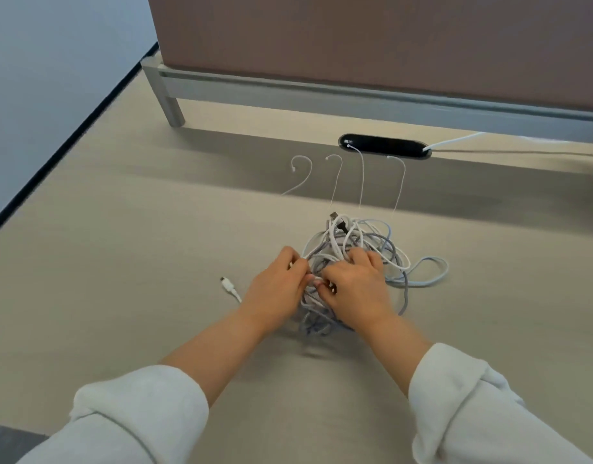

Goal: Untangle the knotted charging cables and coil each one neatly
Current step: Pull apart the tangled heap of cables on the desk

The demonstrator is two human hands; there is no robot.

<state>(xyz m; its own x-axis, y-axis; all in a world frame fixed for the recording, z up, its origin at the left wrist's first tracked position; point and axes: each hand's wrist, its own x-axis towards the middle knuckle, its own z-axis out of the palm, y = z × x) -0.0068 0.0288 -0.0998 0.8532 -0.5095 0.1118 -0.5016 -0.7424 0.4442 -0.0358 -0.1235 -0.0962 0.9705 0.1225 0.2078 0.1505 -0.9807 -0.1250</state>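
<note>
- Cable tangle (352, 234) sits mid-table (120, 246), right in front of the person. White and grey cords are knotted in one lump, nothing is separated or coiled yet.
- Left hand (276, 288) is at the lump's left edge. Its fingers (296, 262) are curled and pinch a white strand, probably to hold one line steady while the other hand works.
- Right hand (353, 286) lies on top of the lump with its fingers (365, 259) curled down into the loops, thumb tip against a strand near the left hand. Looks like it's picking at a knot between the two hands; which cord it has, cannot tell.
- Loose white plug (226, 284) lies on the table just left of the left wrist, its cord running under the hand. Likely a freed end, a good start for tracing.
- Grey loop (432, 269) spills out of the lump to the right, flat on the table.
- Thin white strands (389, 158) fan out from the lump toward the far edge, four of them. The tips are spread apart, so the ends are easy to follow.
- No real container. The nearest thing is a black oval cable port (385, 147) sunk in the table; a white cable (455, 139) leaves its right end, and one thin strand's tip lies on its left end.
- Brown partition (355, 35) stands behind the port.
- Judgement: early stage, the untangling has barely begun.
</note>
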